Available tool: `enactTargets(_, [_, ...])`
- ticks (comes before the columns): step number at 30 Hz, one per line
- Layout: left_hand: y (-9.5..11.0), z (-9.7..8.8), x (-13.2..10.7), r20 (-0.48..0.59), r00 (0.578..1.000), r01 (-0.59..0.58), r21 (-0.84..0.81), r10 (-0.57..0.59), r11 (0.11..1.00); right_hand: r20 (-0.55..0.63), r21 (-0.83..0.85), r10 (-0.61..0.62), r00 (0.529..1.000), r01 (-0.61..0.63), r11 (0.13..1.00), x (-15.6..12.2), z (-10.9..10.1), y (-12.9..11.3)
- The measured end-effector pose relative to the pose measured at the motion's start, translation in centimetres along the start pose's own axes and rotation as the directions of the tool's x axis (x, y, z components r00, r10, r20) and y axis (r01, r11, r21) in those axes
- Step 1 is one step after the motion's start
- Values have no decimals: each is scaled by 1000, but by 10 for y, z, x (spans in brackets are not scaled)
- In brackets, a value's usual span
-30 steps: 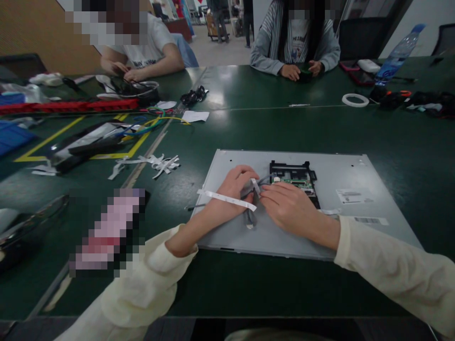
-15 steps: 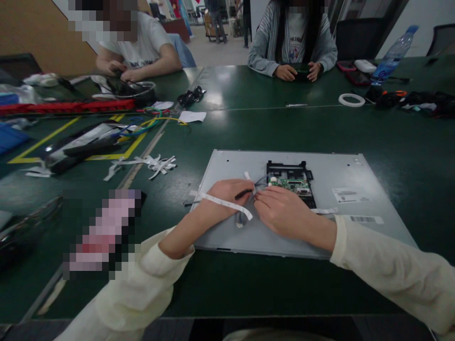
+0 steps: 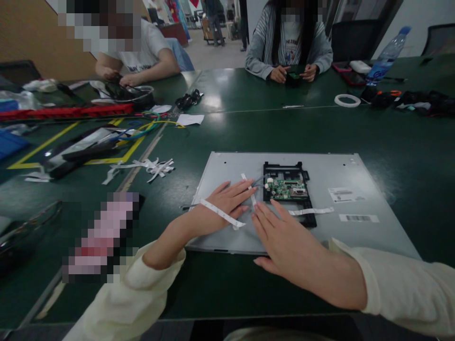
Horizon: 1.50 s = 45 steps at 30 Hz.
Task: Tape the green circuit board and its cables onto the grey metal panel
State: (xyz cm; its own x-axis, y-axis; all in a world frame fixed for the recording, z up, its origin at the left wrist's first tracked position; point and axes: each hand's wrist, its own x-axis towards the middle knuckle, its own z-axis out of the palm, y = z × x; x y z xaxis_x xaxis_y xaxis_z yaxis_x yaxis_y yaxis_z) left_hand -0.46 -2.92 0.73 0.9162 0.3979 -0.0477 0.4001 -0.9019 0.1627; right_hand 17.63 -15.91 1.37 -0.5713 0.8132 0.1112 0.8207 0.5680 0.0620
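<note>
The left hand (image 3: 225, 203) is now laid flat, fingers stretched out, toward nine o'clock on the grey panel (image 3: 330, 175); half a second ago its fingers were curled around a dark piece, which is no longer seen. The right hand (image 3: 284, 237) has been drawn back toward six o'clock, its pinch loosened into straightened fingers, with the fingertips set at the lower end of a white strip (image 3: 253, 199). The hands are kept just apart, and nothing is seen to be clamped by either.

By this shift, the black frame (image 3: 283, 167) and its circuit board (image 3: 284, 189), near twelve o'clock on the panel, are left fully uncovered, as is a second strip (image 3: 322, 210) across the frame's lower part. The grey cables (image 3: 259, 183) are led from the board toward nine o'clock and are hidden under the left fingers. A third strip (image 3: 222, 214) is carried across the back of the left wrist.

The change is best read as a turn from gripping to smoothing: the white strip appears to be pressed down beside the cables. How firmly it is stuck cannot be told.
</note>
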Motion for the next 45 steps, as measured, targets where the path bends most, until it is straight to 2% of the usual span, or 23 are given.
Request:
enactTargets(3, [1,-1,-1,-9,1000,-12,-5,12,1000,-25,88,-38,999,40,995,-6,-13,8])
enactTargets(5, [1,-1,-1,-26,1000,-14,-14,14,1000,-32,196,-41,999,46,980,-12,-26,22])
enactTargets(7, [0,-1,-1,-25,999,-23,-23,23,999,-53,284,31,998,-15,959,-22,-38,46])
enactTargets(9, [1,-2,0,-27,999,-34,-30,33,999,-90,325,199,976,-161,932,-35,-42,75])
enactTargets(11, [5,-4,2,-52,998,-37,-45,34,998,-86,383,362,928,-305,872,-49,-37,105])
enactTargets(13, [11,-6,6,-112,993,-36,-68,28,997,-19,495,448,894,-381,781,-62,-25,129])
enactTargets(16, [21,-10,14,-210,977,-59,-119,33,991,63,605,479,876,-415,679,-76,-5,146])
enactTargets(19, [31,-10,25,-276,960,-106,-184,52,977,103,622,400,911,-373,689,-79,5,144])
enactTargets(23, [45,-7,44,-330,939,-166,-208,91,964,122,663,302,945,-304,684,-77,6,137])
enactTargets(28, [69,-7,77,-337,937,-183,-254,91,950,97,686,271,958,-262,679,-78,7,135])
enactTargets(31, [81,-4,93,-332,938,-203,-286,102,937,82,734,267,960,-240,636,-77,7,135])
enactTargets(37, [87,4,97,-332,931,-264,-329,151,906,223,863,295,929,-329,382,-74,-2,129])
enactTargets(39, [86,6,95,-332,932,-263,-341,146,903,246,878,320,915,-350,326,-73,-3,126])
enactTargets(41, [86,7,94,-330,937,-237,-354,116,905,257,875,341,904,-367,314,-74,-2,124])
enactTargets(45, [87,12,92,-312,948,-162,-312,61,936,262,835,400,878,-414,363,-75,1,120])
